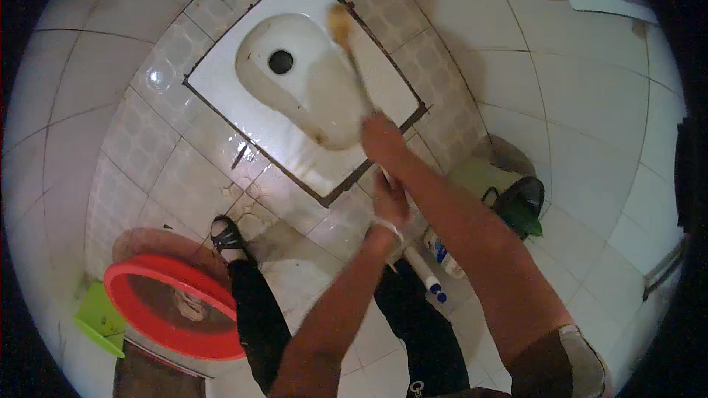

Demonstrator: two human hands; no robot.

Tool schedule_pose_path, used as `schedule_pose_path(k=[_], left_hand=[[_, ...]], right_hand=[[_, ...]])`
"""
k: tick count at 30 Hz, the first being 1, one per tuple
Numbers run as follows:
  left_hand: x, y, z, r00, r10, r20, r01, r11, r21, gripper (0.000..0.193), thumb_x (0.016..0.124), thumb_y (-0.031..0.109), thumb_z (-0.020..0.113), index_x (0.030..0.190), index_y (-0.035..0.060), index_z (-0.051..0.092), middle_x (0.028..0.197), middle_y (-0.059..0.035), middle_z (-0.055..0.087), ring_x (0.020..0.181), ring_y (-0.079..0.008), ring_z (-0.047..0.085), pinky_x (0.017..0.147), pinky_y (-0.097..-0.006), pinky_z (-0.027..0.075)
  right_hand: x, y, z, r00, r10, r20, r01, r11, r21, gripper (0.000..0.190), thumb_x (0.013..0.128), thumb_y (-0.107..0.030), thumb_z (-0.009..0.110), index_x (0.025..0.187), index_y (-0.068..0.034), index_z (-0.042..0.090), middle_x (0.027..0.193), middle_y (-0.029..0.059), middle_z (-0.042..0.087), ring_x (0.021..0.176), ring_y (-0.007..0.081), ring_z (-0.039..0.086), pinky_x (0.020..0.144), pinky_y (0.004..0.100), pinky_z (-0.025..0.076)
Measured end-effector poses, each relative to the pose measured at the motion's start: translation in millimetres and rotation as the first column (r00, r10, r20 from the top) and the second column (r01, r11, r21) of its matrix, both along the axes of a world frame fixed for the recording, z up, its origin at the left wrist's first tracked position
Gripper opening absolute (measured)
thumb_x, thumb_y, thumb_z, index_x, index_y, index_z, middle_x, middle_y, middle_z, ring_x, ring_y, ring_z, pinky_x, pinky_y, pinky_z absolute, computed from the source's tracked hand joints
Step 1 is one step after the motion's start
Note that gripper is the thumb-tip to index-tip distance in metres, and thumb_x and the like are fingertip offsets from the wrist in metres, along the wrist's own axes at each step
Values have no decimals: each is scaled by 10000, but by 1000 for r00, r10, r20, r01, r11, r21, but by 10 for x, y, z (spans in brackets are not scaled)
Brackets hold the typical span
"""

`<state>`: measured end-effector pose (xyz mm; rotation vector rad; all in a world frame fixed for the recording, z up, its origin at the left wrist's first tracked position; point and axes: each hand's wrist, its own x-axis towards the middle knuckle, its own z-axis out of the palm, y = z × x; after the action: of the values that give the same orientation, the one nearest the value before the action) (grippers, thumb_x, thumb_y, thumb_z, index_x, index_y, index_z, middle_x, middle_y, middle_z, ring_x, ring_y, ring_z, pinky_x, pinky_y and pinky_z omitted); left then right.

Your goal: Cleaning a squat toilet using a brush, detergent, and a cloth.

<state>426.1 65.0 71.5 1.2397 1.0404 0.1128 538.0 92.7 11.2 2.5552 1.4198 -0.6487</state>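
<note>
A white squat toilet pan [293, 157] is set in the tiled floor before me, its oval bowl having a dark drain hole [281, 62]. My right hand [383, 137] is closed around the handle of a long-handled brush [358, 74]. The brush's blurred yellowish head [339, 23] is over the pan's upper right rim; whether it touches is unclear. Lower on the same handle, my left hand [391, 199] grips near the pan's lower corner. A light band circles my left wrist. Below that hand is a pale tube [421, 266] with blue ends; its link to the handle is unclear.
A red basin [166, 337] containing water and a cloth-like lump stands at lower left, next to a green plastic item [99, 318]. A partly hidden bottle [442, 251] is beside my right leg. A dark container with green material [520, 207] sits by the right wall. Wet tiles [243, 163] shine left of the pan.
</note>
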Motion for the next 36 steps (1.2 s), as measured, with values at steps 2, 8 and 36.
schedule_pose_path(k=[2,8,36], left_hand=[[385,720,-192,906,385,174,-220,781,-585,327,895,263,450,942,-61,448,814,-191,569,707,-290,544,666,-413,429],[17,35,-94,994,31,-104,-52,977,-209,458,897,394,374,911,-47,495,824,-255,553,760,-430,524,641,-449,397],[-2414,1150,848,890,-371,-263,324,923,-206,150,819,191,516,887,58,513,795,-133,573,684,-269,574,614,-346,453]], right_hand=[[180,1054,-47,974,-210,-89,216,975,60,216,728,-127,532,872,20,599,873,203,596,777,337,604,693,385,502],[13,206,170,992,38,-118,-63,974,-217,197,719,-146,540,833,8,587,786,188,589,782,300,568,658,407,477],[-1815,-1549,1262,898,-324,-297,21,706,-708,244,879,-218,424,1044,-72,528,960,175,541,743,337,582,581,435,482]])
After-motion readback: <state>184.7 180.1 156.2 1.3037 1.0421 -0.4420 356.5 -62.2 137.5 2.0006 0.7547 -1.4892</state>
